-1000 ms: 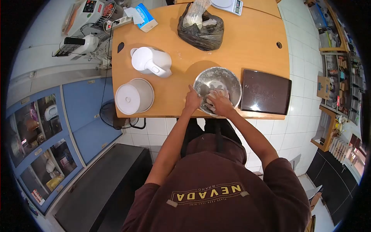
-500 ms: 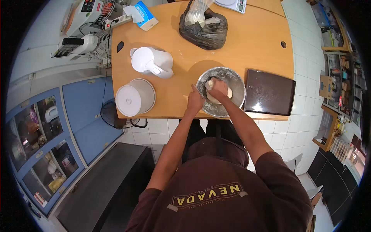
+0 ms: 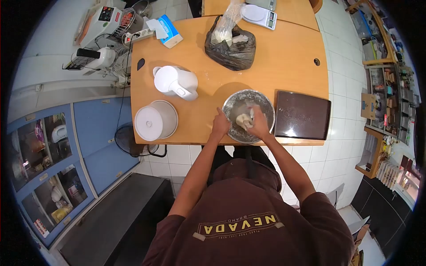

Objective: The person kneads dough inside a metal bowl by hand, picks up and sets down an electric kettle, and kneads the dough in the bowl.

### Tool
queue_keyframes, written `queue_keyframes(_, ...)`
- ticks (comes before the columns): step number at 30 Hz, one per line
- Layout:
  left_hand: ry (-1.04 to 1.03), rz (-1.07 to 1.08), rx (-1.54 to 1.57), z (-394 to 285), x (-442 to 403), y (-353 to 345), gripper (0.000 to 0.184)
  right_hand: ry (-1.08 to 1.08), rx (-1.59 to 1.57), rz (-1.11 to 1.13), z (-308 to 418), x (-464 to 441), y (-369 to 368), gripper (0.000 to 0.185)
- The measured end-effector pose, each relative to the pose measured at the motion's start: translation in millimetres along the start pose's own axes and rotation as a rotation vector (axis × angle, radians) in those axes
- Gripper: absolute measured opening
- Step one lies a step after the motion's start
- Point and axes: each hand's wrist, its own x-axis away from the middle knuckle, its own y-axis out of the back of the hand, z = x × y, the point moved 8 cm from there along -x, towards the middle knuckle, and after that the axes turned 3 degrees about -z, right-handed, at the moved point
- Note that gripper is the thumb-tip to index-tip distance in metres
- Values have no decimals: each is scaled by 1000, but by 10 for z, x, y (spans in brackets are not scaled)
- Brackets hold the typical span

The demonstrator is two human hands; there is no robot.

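A metal mixing bowl [image 3: 229, 98] sits near the table's front edge, its inner wall smeared with flour or dough. My left hand [image 3: 221, 123] grips the bowl's left rim, with some fingers hidden against the wall. Inside the bowl, my right hand [image 3: 260, 123] is closed on a pale lump of dough [image 3: 243, 121] toward the right side. The right fingers are slightly blurred and white with dough.
A dark baking tray [image 3: 302, 116] lies right of the bowl. Leftward stand a white jug [image 3: 168, 80] and a lidded white container [image 3: 151, 122]. Farther back are a black plastic bag [image 3: 242, 53], a kitchen scale [image 3: 259, 15] and a tissue box [image 3: 171, 33].
My right hand has drawn back and right within the bowl, and the dough has changed shape under it. My left hand keeps its place at the rim. The whole view has shifted slightly.
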Motion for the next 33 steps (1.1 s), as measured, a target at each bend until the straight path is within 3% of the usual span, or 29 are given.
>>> queue_keyframes(2, -2, 8, -1, -9, 1, -9, 89, 208, 349, 107, -65, 116, -283, 53)
queue_keyframes(3, -1, 12, 5, -9, 1, -5, 90, 174, 336, 259, 66, 123, -225, 56)
queue_keyframes(6, 4, -3, 6, -64, 26, 33, 92, 181, 270, 70, 263, 155, -136, 57)
queue_keyframes(10, 54, 13, 6, 23, 4, -39, 96, 102, 168, 156, -109, 181, -659, 60)
queue_keyframes(13, 71, 32, -18, -44, 61, 4, 97, 224, 264, 85, 5, 142, -709, 51)
queue_keyframes(16, 71, 23, -12, -56, 46, 19, 97, 163, 378, 31, 12, -81, -727, 49)
queue_keyframes(19, 62, 26, -93, -59, 62, 17, 97, -39, 241, 215, -42, -353, -718, 41)
queue_keyframes(25, 109, 43, -39, -89, 64, 45, 98, -334, 75, -118, -317, -442, -664, 34)
queue_keyframes(29, 22, 25, -49, -27, 17, -14, 98, -393, -267, -399, -452, -268, -579, 29)
queue_keyframes(33, 64, 60, -98, -40, -28, 26, 97, -412, -444, -436, -414, -159, -440, 31)
